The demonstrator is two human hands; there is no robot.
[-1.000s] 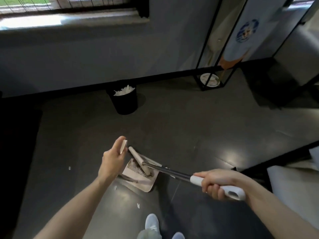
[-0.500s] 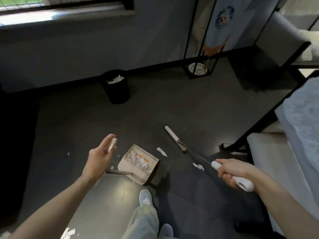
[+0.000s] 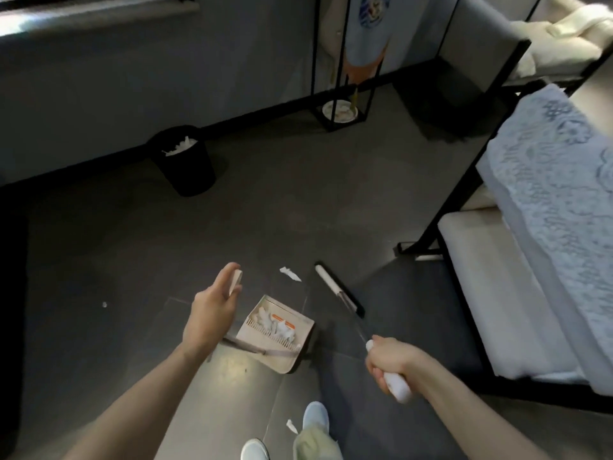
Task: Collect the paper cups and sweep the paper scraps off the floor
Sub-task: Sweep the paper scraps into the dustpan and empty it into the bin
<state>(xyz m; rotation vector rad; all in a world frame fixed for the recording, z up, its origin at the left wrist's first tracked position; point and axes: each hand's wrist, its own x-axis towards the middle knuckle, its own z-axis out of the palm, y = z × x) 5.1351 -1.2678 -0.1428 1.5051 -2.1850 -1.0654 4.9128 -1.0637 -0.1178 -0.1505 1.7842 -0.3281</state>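
Note:
A beige dustpan (image 3: 277,350) sits on the dark floor with several white paper scraps (image 3: 272,323) inside. My left hand (image 3: 210,310) grips the top of its upright handle (image 3: 235,280). My right hand (image 3: 389,363) grips the white handle of a broom (image 3: 338,290), whose head rests on the floor just right of the pan. One loose paper scrap (image 3: 290,273) lies beyond the pan, between it and the broom head. Another scrap (image 3: 292,425) lies by my shoe, and a tiny scrap (image 3: 104,304) lies far left.
A black bin (image 3: 185,164) holding white paper stands by the wall. A black metal stand (image 3: 341,114) with a plate at its base is behind. A bench (image 3: 497,293) and a cloth-covered table (image 3: 557,180) fill the right side. My shoes (image 3: 315,418) are at the bottom.
The broom has swung out of the dustpan to the right and its head now lies closer to the pan's right side. My view has turned right, showing the bench and table.

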